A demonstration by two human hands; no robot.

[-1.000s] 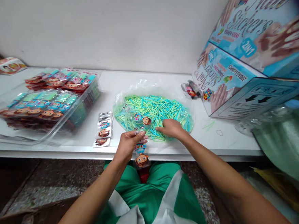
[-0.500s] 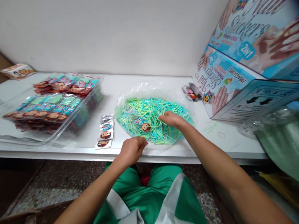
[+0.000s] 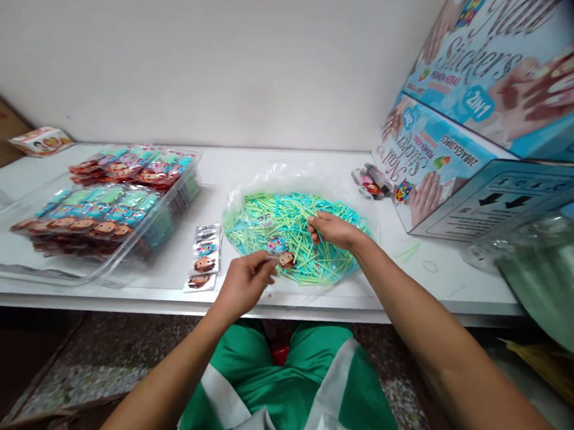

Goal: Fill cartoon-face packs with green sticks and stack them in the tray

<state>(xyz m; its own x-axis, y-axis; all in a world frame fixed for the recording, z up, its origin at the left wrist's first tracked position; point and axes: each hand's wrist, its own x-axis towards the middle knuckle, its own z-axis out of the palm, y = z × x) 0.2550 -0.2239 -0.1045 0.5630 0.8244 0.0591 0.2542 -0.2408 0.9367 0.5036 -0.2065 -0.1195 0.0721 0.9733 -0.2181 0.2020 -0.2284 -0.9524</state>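
Observation:
A clear plastic bag lies spread on the white table, heaped with thin green and blue sticks. Over the heap's near left side is a slim clear packet printed with a cartoon face. My left hand is closed in a pinch at the packet's lower left edge. On the right side of the heap, the fingers of my right hand are curled together among the sticks; exactly how many they grip is hidden. Left of the bag lies a strip of flat printed packets.
A clear tray at the left holds stacked filled packets. Large Nail Stickers boxes stand at the right, with small dark packets beside them. Loose sticks and a rubber band lie near the boxes.
The printed packet has turned more upright and shifted toward me, and my left hand has come up to its edge. My right hand stays over the sticks, its fingers more curled.

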